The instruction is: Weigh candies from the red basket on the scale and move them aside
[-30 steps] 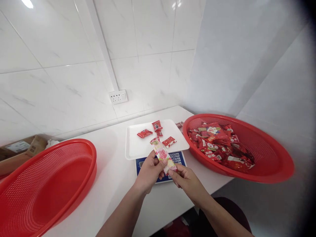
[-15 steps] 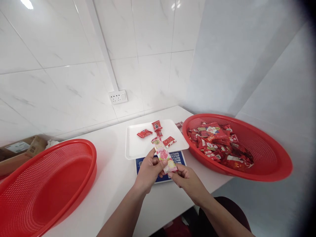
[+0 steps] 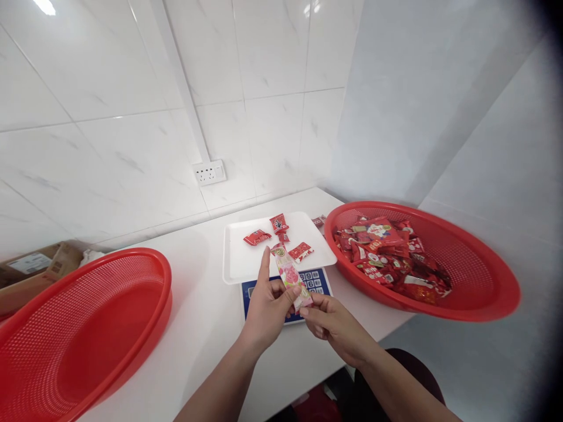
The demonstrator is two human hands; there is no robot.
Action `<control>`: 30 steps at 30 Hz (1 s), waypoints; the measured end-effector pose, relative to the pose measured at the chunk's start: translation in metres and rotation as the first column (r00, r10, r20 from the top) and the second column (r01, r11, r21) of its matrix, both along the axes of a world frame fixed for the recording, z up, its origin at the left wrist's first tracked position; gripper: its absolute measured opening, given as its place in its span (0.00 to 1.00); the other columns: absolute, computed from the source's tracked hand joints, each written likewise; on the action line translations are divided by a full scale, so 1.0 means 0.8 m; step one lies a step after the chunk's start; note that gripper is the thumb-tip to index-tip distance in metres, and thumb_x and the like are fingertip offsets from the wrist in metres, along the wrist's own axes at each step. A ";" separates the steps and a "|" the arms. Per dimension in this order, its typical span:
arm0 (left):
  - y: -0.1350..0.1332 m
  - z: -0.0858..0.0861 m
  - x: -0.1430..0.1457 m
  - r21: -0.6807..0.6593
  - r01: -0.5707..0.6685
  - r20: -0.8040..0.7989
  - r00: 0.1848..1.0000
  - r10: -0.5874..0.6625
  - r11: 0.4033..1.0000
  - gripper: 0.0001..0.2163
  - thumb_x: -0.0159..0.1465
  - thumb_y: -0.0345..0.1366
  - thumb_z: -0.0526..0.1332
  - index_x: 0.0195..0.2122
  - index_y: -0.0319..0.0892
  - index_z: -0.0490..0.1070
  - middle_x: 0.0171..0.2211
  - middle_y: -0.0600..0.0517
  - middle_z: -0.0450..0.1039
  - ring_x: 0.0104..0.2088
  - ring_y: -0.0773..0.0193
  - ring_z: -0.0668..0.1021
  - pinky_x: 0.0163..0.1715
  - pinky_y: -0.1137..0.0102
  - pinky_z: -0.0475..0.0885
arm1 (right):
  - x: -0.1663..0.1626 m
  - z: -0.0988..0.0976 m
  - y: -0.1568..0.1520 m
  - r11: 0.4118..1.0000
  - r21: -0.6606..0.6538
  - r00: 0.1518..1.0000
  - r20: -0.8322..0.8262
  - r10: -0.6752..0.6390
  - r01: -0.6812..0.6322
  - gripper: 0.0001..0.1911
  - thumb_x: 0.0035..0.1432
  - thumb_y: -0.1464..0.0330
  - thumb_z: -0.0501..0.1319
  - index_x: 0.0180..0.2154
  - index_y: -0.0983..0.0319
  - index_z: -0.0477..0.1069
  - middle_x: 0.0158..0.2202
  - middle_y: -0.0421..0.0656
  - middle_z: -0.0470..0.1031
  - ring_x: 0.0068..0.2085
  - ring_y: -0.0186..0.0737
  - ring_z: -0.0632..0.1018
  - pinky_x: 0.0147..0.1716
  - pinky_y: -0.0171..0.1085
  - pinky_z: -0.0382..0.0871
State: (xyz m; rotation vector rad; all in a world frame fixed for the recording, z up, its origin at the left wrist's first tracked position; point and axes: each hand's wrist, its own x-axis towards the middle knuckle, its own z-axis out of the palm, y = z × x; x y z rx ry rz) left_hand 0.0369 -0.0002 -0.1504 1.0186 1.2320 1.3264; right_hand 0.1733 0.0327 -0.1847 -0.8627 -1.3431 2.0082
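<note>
A pink and cream candy packet [image 3: 288, 274] is held between both hands above the front of a blue weighing scale [image 3: 324, 281]. My left hand [image 3: 269, 305] grips its lower left side with the thumb on top, the index finger stretched out along the tray. My right hand [image 3: 332, 322] pinches the packet's lower right corner. Behind the packet, a white tray [image 3: 235, 252] rests on the scale and carries several small red packets, among them a red packet [image 3: 257, 237] on the left, another red packet [image 3: 278, 223] at the back, and a red and white packet [image 3: 301, 252] on the right.
On the right stands a red perforated basket [image 3: 475, 264] with many red packets [image 3: 382, 252] inside. A second red basket [image 3: 109, 334] stands at the left with nothing visible in it. Behind it is a cardboard box [image 3: 39, 264]. A wall socket [image 3: 209, 172] sits above the white table [image 3: 193, 293].
My left index finger has lifted off the packet and straightened. The packet looks narrower, turned a little in my hands, which stay in nearly the same place.
</note>
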 end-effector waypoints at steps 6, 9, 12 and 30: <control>0.000 -0.001 -0.003 0.046 0.014 -0.064 0.998 -0.011 0.999 0.24 0.57 0.43 0.61 0.55 0.45 0.64 0.21 0.59 0.62 0.21 0.71 0.66 0.24 0.74 0.63 | -0.003 0.003 -0.001 0.997 0.054 0.999 0.003 -0.047 0.047 0.17 0.47 0.55 0.64 0.29 0.62 0.67 0.15 0.30 0.53 0.18 0.26 0.52 0.19 0.33 0.43; 0.002 -0.002 -0.006 0.054 0.070 -0.079 0.995 -0.065 0.996 0.12 0.54 0.40 0.64 0.38 0.41 0.74 0.27 0.54 0.67 0.28 0.69 0.69 0.30 0.72 0.65 | -0.003 0.005 0.000 0.989 0.090 0.993 0.019 -0.117 0.115 0.18 0.48 0.54 0.63 0.30 0.62 0.67 0.16 0.30 0.52 0.19 0.27 0.53 0.19 0.32 0.45; 0.002 -0.002 -0.007 0.039 0.050 -0.078 0.996 -0.046 0.998 0.10 0.52 0.37 0.66 0.35 0.42 0.74 0.29 0.53 0.69 0.30 0.68 0.69 0.34 0.71 0.64 | 0.000 0.010 0.004 0.983 0.129 0.989 0.043 -0.139 0.133 0.18 0.47 0.54 0.64 0.31 0.61 0.68 0.18 0.31 0.55 0.20 0.27 0.56 0.20 0.32 0.48; -0.011 -0.009 0.007 0.083 0.107 -0.075 0.992 -0.101 0.991 0.24 0.57 0.35 0.62 0.55 0.47 0.60 0.30 0.54 0.69 0.34 0.63 0.73 0.39 0.67 0.66 | -0.005 0.035 0.022 0.971 0.004 0.970 -0.046 -0.237 0.237 0.20 0.39 0.55 0.68 0.27 0.62 0.68 0.18 0.35 0.66 0.20 0.29 0.64 0.20 0.33 0.56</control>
